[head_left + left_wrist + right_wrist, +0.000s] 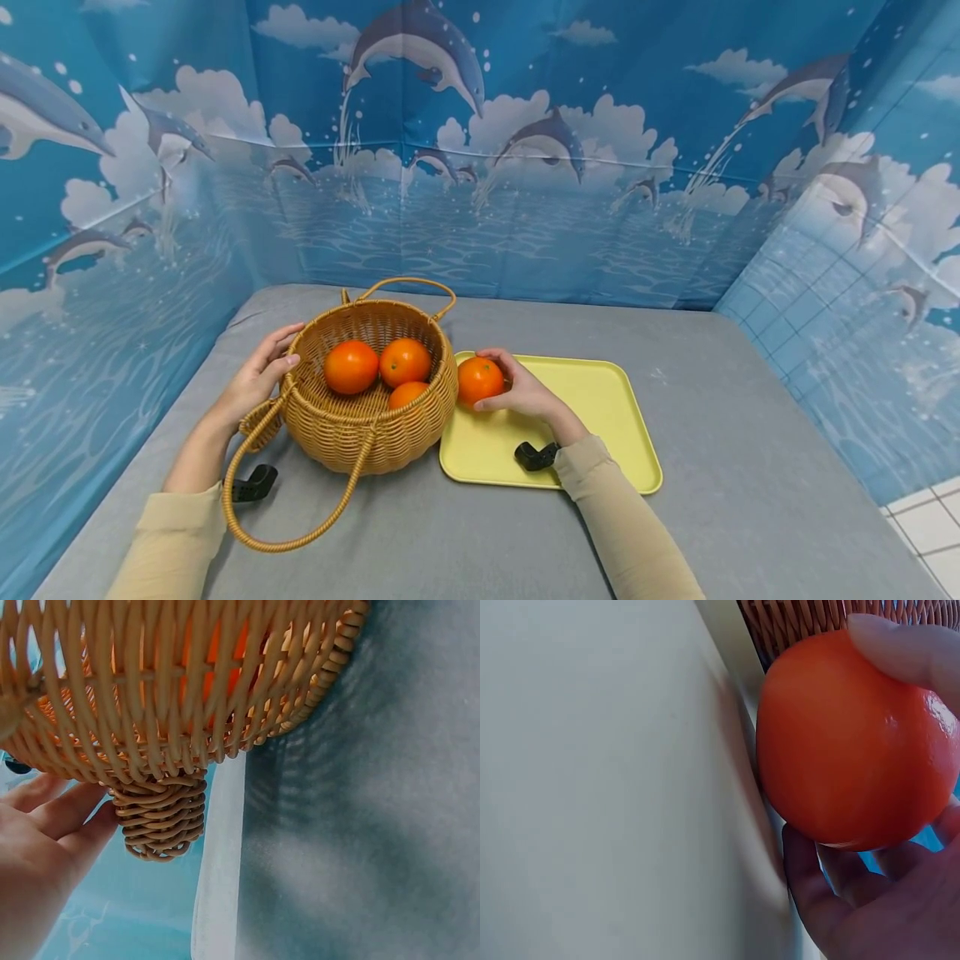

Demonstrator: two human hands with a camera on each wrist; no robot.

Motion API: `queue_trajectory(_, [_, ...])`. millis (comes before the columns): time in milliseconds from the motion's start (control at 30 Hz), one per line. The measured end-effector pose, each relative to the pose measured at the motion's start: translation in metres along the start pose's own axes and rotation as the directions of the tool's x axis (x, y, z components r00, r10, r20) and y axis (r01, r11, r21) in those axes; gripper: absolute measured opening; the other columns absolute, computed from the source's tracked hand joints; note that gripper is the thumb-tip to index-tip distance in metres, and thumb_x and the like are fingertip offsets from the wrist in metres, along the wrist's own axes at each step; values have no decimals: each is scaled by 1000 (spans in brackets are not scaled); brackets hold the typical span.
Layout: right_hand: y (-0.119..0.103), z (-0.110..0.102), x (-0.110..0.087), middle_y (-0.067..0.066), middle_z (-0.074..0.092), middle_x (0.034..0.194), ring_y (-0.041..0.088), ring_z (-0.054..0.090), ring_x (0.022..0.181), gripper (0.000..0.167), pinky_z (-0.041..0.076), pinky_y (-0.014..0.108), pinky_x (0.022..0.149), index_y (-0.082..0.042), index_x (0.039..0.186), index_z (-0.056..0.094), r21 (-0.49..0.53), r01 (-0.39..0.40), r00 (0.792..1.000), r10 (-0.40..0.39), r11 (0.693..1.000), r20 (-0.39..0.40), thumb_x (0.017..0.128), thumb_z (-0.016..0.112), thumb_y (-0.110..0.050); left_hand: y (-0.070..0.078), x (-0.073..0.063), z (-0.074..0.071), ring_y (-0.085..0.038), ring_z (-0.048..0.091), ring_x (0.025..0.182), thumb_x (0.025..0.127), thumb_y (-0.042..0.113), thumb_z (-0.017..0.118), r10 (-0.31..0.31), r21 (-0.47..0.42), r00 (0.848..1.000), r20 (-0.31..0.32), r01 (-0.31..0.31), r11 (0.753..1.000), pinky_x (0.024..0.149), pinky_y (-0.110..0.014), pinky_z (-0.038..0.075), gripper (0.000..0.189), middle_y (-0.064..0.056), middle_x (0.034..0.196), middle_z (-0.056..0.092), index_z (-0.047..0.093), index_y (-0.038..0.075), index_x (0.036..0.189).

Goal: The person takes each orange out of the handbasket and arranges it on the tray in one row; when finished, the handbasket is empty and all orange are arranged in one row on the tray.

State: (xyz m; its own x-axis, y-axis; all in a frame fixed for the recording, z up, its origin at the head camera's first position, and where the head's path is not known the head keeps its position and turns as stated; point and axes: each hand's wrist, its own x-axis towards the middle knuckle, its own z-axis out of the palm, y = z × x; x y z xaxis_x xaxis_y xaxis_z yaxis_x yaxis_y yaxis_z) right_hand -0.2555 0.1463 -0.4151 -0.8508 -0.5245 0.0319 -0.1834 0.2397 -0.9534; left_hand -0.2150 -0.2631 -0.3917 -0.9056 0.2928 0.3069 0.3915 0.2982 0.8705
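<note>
Orange fruit point(477, 382) | our right hand point(527, 395) grips it at tray's point(592, 417) left; left hand point(257, 377), fingers extended, touches basket point(326, 429) | we judge: grasping step; next needs steady lift

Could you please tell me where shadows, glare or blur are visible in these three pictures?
Head view: mostly sharp and evenly lit; left wrist view: the basket casts a soft, partly striped shadow on the grey surface, which shows little detail; right wrist view: small glare spots on the orange fruit, while the pale surface beside it looks washed out and blurred.
</note>
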Motion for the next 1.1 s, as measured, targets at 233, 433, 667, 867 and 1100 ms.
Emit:
queue_trajectory(233, [28, -5, 8, 5, 42, 137, 26, 46, 117, 82, 40, 43, 95, -14, 137, 41, -32, 32, 998, -30, 999, 47, 68, 82, -2, 0, 0, 0, -25, 43, 119, 102, 14, 38, -2, 2, 1000, -4, 2, 1000, 82, -14, 40, 49, -31, 144, 26, 24, 8, 148])
queue_trajectory(433, [31, -7, 8, 4, 42, 135, 24, 46, 117, 87, 40, 42, 96, -15, 140, 38, -58, 37, 994, -31, 998, 105, 67, 84, -4, 1, 0, 0, -45, 35, 122, 102, 14, 38, -17, 2, 1000, -3, 17, 1000, 83, -14, 39, 49, -31, 145, 25, 23, 8, 149])
queue_trajectory(667, [30, -8, 7, 8, 40, 137, 26, 45, 119, 92, 38, 44, 97, -17, 143, 34, -77, 1, 992, 9, 997, 127, 67, 84, -3, 1, 0, 1, -45, 35, 122, 102, 15, 38, -26, -3, 1000, 0, 26, 1000, 83, -13, 38, 50, -30, 145, 24, 22, 8, 149])
queue_trajectory(867, [31, -9, 6, 12, 38, 139, 28, 43, 121, 95, 38, 43, 98, -12, 146, 28, -51, -7, 988, 15, 999, 153, 69, 82, -2, 1, 0, 1, -39, 39, 121, 102, 15, 38, -25, -1, 1000, -3, 25, 1000, 81, -14, 40, 49, -30, 145, 26, 23, 7, 148])
queue_trajectory(1100, [31, -11, 6, 9, 39, 139, 26, 43, 122, 92, 37, 41, 100, -11, 145, 30, -11, -12, 986, 14, 1000, 168, 69, 82, -2, 0, 0, 1, -26, 42, 119, 102, 15, 39, -26, -1, 1000, -6, 26, 1000, 83, -14, 39, 49, -29, 145, 27, 24, 8, 148])
